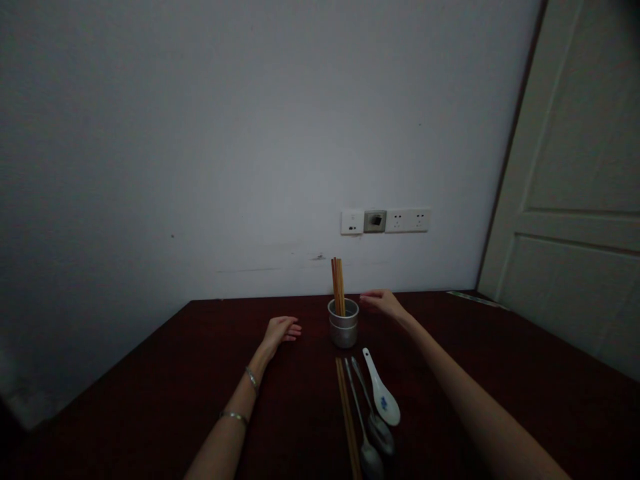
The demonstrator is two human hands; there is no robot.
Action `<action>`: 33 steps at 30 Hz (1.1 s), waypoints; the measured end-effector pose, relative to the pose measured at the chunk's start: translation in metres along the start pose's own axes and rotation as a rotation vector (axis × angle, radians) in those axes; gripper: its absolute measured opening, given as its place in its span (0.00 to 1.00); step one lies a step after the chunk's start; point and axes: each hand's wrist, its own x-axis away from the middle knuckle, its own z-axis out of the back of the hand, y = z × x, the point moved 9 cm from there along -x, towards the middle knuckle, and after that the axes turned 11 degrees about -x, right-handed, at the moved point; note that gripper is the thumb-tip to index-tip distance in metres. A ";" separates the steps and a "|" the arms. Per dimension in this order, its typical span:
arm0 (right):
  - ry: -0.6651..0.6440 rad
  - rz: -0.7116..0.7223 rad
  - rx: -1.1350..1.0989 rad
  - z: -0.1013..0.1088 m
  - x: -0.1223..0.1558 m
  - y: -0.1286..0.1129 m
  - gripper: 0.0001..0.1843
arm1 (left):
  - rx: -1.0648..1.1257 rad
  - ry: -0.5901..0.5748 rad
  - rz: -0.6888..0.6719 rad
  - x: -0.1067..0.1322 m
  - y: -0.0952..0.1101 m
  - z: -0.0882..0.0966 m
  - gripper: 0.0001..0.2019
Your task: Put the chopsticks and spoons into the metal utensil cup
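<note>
A metal cup (343, 333) stands upright on the dark red table with several wooden chopsticks (339, 287) leaning in it. To its left, my left hand (283, 331) hovers near or rests on the tabletop, fingers loosely extended and holding nothing. My right hand (381, 303) is just right of the cup's rim, apart from it, fingers stretched toward it with nothing visible in them. In front of the cup lie a pair of chopsticks (349, 420), a long-handled metal spoon (361, 417), a second metal spoon (381, 433) and a white ceramic spoon (387, 403) with a blue pattern.
The dark red table (200, 353) meets a pale wall (250, 167). Sockets and a switch panel (385, 221) sit on the wall above the cup. A pale panelled door (575, 167) stands at the right, and a flat strip (475, 299) lies by the table's back right edge.
</note>
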 end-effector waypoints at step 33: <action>0.174 0.197 1.053 0.045 0.119 0.051 0.23 | -0.867 -0.119 -0.161 0.044 0.026 -0.044 0.10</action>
